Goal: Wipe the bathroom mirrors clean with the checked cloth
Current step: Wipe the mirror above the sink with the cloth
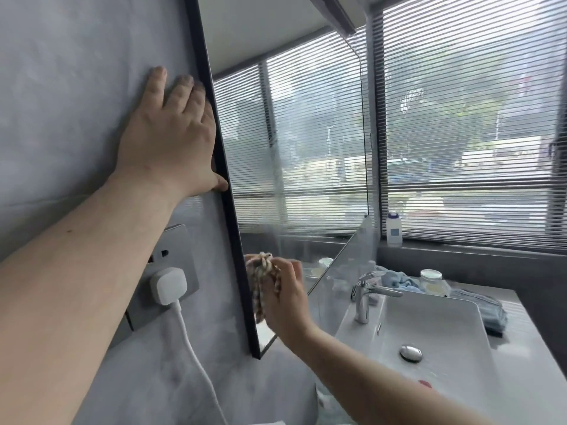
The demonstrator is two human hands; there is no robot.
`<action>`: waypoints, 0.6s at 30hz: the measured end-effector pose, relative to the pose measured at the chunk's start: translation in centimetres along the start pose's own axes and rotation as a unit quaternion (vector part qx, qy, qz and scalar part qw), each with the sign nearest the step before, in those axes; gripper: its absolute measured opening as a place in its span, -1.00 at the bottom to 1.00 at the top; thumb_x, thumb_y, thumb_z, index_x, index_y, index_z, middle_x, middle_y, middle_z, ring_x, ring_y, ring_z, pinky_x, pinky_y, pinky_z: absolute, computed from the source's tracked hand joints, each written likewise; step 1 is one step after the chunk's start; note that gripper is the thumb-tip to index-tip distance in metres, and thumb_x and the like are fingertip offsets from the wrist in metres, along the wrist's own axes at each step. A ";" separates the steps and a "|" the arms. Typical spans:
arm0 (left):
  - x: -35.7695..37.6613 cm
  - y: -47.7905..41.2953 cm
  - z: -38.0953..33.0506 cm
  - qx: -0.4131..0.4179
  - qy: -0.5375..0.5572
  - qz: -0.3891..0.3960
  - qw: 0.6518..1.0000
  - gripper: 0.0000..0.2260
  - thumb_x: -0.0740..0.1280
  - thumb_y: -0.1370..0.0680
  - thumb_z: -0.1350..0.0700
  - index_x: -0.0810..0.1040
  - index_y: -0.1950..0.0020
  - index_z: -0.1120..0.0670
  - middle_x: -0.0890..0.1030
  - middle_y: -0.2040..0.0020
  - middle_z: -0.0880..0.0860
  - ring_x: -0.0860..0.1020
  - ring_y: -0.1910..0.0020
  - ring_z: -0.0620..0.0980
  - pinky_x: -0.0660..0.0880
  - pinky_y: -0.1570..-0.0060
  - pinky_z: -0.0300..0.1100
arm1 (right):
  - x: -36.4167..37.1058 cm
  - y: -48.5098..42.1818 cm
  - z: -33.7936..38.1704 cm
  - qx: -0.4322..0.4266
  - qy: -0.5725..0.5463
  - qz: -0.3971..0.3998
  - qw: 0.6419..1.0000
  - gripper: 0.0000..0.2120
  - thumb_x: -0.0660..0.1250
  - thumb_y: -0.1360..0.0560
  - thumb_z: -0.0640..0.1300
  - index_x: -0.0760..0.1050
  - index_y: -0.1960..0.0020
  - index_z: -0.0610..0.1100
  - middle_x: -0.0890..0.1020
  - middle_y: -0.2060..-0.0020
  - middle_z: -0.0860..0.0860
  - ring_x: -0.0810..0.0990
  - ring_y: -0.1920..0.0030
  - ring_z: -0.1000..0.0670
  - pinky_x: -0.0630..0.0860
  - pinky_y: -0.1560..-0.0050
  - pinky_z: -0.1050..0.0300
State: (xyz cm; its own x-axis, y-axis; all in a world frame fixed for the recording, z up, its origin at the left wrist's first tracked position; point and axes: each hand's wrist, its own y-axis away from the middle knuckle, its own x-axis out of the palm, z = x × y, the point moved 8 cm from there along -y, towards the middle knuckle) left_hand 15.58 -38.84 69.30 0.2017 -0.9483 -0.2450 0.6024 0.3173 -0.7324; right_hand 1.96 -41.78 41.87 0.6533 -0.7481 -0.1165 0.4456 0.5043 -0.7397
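Note:
A black-framed mirror [306,148] hangs on the grey wall and reflects the window blinds. My left hand [171,136] lies flat on the wall beside the mirror's left frame, fingers straight, thumb touching the frame. My right hand [285,299] grips the bunched brown-and-white checked cloth [260,280] and holds it against the lower left corner of the mirror glass, close to the frame.
A grey wall socket with a white plug [168,285] and cable sits below my left arm. A white basin [429,329] with a chrome tap [368,292] stands at the lower right. Blue towels [491,311], a glass jar [432,282] and a white bottle [394,230] lie near the blinds.

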 end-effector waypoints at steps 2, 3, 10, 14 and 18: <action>-0.1 0.0 0.0 0.000 -0.001 -0.002 1.000 0.15 0.12 -0.29 -0.60 0.14 -0.57 0.24 0.17 -0.59 0.20 0.12 -0.58 0.16 -0.06 -0.52 0.21 | -0.5 -3.0 -0.3 0.071 -0.049 -0.040 0.995 -0.80 0.25 -0.61 -0.16 0.48 -0.20 0.03 0.40 -0.07 0.14 0.45 -0.02 0.32 0.35 0.04 0.55; -0.2 0.0 0.0 0.000 -0.005 -0.002 1.000 0.15 0.11 -0.29 -0.60 0.13 -0.57 0.24 0.17 -0.59 0.20 0.12 -0.58 0.16 -0.05 -0.52 0.21 | -0.8 -4.3 -1.1 0.105 -0.058 -0.063 0.991 -0.80 0.25 -0.61 -0.18 0.50 -0.20 0.00 0.41 -0.06 0.12 0.45 -0.01 0.29 0.36 0.01 0.51; 0.0 -0.2 -0.1 0.003 -0.005 0.001 1.000 0.15 0.09 -0.29 -0.61 0.12 -0.58 0.24 0.15 -0.60 0.19 0.10 -0.59 0.15 -0.05 -0.53 0.22 | -0.8 -1.7 -17.4 0.411 -0.133 -0.197 0.880 -0.90 0.26 -0.56 -0.05 0.55 0.06 0.02 0.67 0.11 -0.03 0.64 0.03 -0.10 0.57 -0.09 0.00; 0.3 -0.2 -0.1 0.001 -0.002 0.001 1.000 0.15 0.07 -0.29 -0.61 0.09 -0.58 0.23 0.14 -0.60 0.19 0.07 -0.59 0.14 -0.07 -0.53 0.21 | -0.7 -0.7 -20.9 0.433 -0.157 -0.222 0.860 -0.86 0.28 -0.54 -0.06 0.56 0.14 -0.06 0.68 0.19 -0.01 0.67 0.10 -0.11 0.60 -0.06 -0.01; 0.2 -0.4 -0.1 0.000 -0.001 -0.005 1.000 0.16 0.06 -0.29 -0.62 0.10 -0.58 0.24 0.14 -0.60 0.19 0.08 -0.59 0.13 -0.07 -0.53 0.22 | -3.0 -6.0 -20.0 0.408 -0.152 -0.227 0.871 -0.88 0.32 -0.54 -0.14 0.59 0.13 0.00 0.70 0.09 0.01 0.65 0.03 -0.09 0.58 -0.17 0.01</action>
State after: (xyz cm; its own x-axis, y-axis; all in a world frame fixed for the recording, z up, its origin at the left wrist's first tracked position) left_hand 15.30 -39.18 69.44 0.1969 -0.9514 -0.2367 0.6048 0.3079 -0.7344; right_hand -14.90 -51.23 33.41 0.3731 -0.8642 0.3376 0.9060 0.4178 0.0684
